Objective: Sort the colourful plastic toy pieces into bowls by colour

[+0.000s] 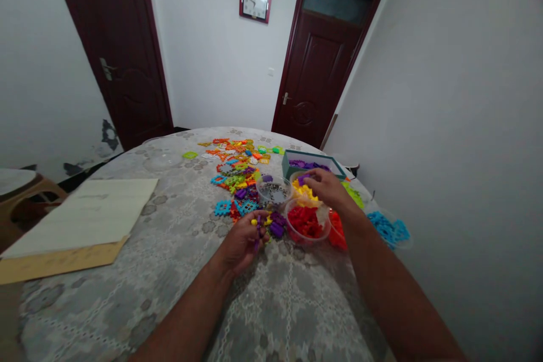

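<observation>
My left hand (245, 238) is closed around small purple and yellow plastic building pieces (258, 227), low over the front of the loose pile. Between the fingers of my right hand (324, 185) is a purple building piece (302, 179). That hand hangs above the bowl of yellow pieces (302, 192), in front of a green box (338, 168) with purple pieces (303, 164) inside. Loose purple pieces (278, 227) lie just right of my left hand. My right forearm partly covers a container of orange-red pieces (336, 230).
A clear bowl of red pieces (306, 222) stands beside a bowl of small grey bits (275, 192). Mixed colourful pieces (237, 175) spread toward the back. Blue pieces (388, 228) sit at the right edge. Paper sheets (85, 218) lie left on the patterned tablecloth (178, 271).
</observation>
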Demonstrator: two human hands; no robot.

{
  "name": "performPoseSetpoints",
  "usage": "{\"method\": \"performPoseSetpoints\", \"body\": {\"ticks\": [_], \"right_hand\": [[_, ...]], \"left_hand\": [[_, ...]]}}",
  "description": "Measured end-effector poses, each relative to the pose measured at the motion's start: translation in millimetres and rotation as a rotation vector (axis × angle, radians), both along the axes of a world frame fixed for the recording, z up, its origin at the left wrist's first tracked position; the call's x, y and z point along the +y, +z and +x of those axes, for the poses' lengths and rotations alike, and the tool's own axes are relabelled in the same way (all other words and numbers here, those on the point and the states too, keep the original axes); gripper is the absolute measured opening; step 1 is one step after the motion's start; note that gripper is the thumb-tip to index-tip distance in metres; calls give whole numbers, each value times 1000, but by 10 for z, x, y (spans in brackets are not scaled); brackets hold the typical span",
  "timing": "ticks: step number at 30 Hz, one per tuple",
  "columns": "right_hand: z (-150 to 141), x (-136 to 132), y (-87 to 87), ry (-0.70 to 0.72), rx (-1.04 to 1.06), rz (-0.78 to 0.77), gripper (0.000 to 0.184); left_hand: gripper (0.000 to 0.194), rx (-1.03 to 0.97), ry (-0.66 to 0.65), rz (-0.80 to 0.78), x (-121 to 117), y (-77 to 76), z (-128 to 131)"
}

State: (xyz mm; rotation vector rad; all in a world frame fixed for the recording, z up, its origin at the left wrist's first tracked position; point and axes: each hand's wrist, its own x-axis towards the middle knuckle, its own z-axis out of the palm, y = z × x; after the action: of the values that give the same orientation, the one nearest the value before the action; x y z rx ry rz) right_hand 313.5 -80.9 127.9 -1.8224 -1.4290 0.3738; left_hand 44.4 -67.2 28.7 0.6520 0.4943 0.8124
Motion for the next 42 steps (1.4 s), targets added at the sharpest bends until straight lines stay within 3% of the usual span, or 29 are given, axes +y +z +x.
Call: {"method": "performPoseSetpoints", "body": {"ticks": [3, 5, 9, 14, 19, 23, 27, 32, 35, 42], "right_hand": [[224, 175, 16, -204, 59, 171, 54], [226, 164, -32, -221, 64, 245, 58], [-185, -181, -210, -38, 50, 224, 42], [-904, -668, -481, 257, -159, 169, 26], [-1159, -720, -702, 230, -291, 250, 20], [-1173, -712, -746, 228, -231, 262, 19], [-1092, -752, -682, 202, -56, 265, 19], [-750, -775, -629, -81, 108, 362, 27], [-570, -768, -652, -201, 95, 370, 32], [-456, -721, -749, -176, 21, 352, 33]], "left_hand": [[51, 39, 23, 32, 17, -32, 34], [52, 54, 26, 41, 26, -45, 47], [54, 86, 55, 69, 48, -92, 70], [41, 93, 99, 115, 64, -152, 105], [41, 98, 68, 122, 48, -88, 78], [43, 109, 91, 140, 52, -57, 68], [41, 162, 99, 168, 64, -67, 86], [31, 78, 146, 38, 80, -24, 51], [43, 22, 167, 5, 89, -13, 30], [52, 249, 168, 201, 145, -166, 92]]}}
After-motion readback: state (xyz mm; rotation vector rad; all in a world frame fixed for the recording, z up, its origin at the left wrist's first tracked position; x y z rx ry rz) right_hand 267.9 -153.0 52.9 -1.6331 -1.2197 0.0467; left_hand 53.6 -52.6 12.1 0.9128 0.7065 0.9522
